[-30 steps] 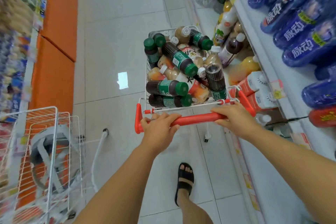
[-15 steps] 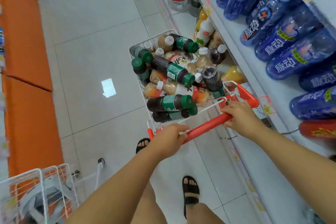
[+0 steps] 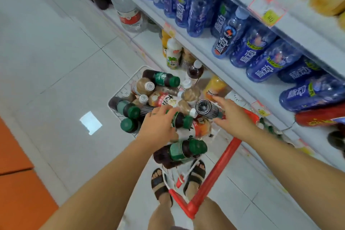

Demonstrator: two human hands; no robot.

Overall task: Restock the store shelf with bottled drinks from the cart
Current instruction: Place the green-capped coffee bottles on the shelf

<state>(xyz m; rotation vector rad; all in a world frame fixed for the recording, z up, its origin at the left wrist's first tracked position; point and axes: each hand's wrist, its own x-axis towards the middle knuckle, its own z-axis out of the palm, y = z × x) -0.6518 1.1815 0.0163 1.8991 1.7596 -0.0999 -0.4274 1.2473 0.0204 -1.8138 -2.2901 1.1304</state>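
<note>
Pale floor tiles (image 3: pixel 61 46) on the left, store shelf (image 3: pixel 211 56) running up the right with rows of blue bottles (image 3: pixel 261 57) — and the wire cart (image 3: pixel 214 171) sits right alongside it, heaped with bottled drinks (image 3: pixel 164 100).

Head camera: the left hand (image 3: pixel 158 127) lies over the pile, fingers stretched across a dark green-capped bottle (image 3: pixel 182 120) that rests on its side, long axis running across the cart, cap toward the right hand. Whether the thumb is hooked under it, I cannot tell. The right hand (image 3: pixel 233 115) is spread wide and holds nothing, with index finger and thumb flanking a black-capped bottle (image 3: pixel 207 109) whose cap tilts up at the camera.

Now the relation that counts — the shelf is on the person's right, so the right hand is the nearer 1 for placing, and its bottle sits just between finger and thumb. 1 squeeze there looks like the next call, then a short swing rightward to the shelf.
</note>
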